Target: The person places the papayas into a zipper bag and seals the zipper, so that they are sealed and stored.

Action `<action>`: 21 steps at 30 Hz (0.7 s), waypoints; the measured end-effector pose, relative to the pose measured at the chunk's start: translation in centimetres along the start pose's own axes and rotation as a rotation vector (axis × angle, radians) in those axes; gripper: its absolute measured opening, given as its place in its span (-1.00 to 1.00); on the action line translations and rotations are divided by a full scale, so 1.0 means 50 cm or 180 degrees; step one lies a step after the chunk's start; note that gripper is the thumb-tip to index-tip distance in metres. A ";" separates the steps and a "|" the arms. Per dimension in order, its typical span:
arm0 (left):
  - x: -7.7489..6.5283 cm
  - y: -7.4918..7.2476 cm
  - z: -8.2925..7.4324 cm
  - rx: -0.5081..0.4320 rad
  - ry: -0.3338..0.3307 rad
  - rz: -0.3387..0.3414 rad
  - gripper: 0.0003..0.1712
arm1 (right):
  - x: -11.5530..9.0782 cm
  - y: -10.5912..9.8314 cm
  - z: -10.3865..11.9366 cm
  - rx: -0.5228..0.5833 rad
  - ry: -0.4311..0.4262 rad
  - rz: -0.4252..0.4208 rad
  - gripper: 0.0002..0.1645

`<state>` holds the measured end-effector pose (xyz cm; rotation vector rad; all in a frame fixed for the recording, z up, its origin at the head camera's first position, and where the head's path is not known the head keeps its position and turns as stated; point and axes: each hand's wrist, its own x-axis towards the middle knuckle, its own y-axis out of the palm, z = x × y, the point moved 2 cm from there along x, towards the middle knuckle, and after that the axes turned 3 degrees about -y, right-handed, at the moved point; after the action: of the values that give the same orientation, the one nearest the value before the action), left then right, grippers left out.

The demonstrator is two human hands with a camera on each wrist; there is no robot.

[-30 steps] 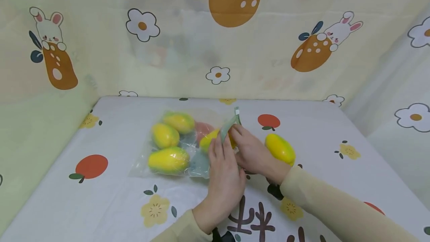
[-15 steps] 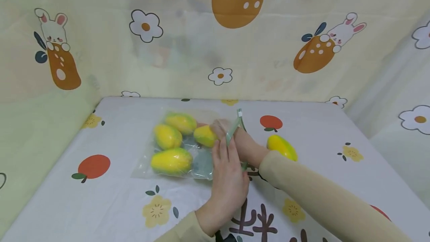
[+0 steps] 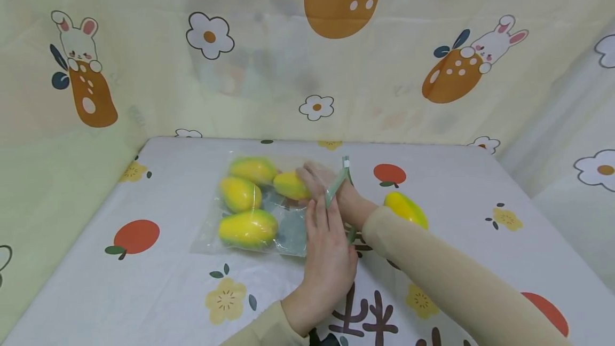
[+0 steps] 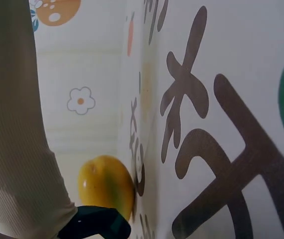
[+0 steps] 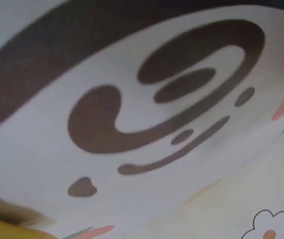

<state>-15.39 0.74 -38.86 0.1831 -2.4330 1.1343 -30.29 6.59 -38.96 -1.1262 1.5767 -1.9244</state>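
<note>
A clear zip bag (image 3: 206,234) with a green seal lies on the table, its mouth facing right. The left hand (image 3: 326,260) holds the bag's mouth edge, long fingers along the outside below the seal. Reaching through the mouth, the right hand (image 3: 324,178) grips the right end of a yellow-green papaya (image 3: 290,186), seen hazily through the plastic. Three other papayas sit in the bag: one at the back (image 3: 252,170), one in the middle (image 3: 240,195) and one in front (image 3: 247,228). The right thumb is hidden.
Outside the bag, a loose papaya (image 3: 405,210) lies behind the right sleeve; the left wrist view shows a yellow papaya (image 4: 104,186) too. A printed cloth (image 3: 158,292) covers the table. Patterned curtains (image 3: 259,68) stand behind and at both sides.
The right hand has gone from the bag's mouth deeper inside, moving the papaya left. The papaya at the back has shifted slightly. The left hand has stayed at the edge.
</note>
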 end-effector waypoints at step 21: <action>0.000 0.005 -0.007 -0.0050 -0.0052 0.0144 0.05 | -0.005 -0.009 0.036 -0.0375 -0.0253 -0.0638 -0.49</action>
<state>-15.35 1.19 -38.83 0.1336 -2.4713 1.1369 -28.63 5.80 -38.59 -1.4408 1.6049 -1.9032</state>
